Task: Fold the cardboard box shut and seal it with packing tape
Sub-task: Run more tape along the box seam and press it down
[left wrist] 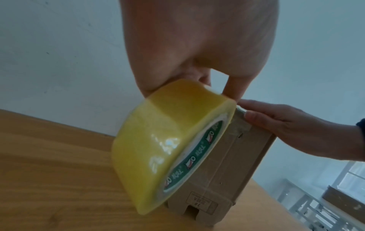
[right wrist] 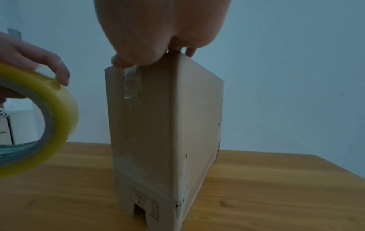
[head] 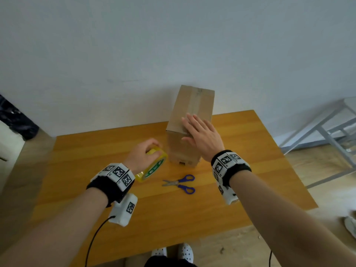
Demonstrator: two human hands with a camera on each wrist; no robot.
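Note:
A tall brown cardboard box (head: 192, 106) stands upright at the back of the wooden table (head: 96, 199), its top flaps folded down with clear tape along the seam. My right hand (head: 200, 135) lies flat with straight fingers on the near end of the box top; its thumb reaches over the front face (right wrist: 138, 140), where a strip of tape hangs down. My left hand (head: 144, 153) grips a yellow roll of packing tape (head: 153, 164), held tilted just left of the box's lower front (left wrist: 217, 171). The roll (left wrist: 158, 148) hides most of the left fingers.
Blue-handled scissors (head: 181, 183) lie on the table in front of the box, between my forearms. A grey metal frame (head: 327, 132) stands on the floor to the right. A dark object (head: 17, 120) is at the far left. My feet show below the table's near edge.

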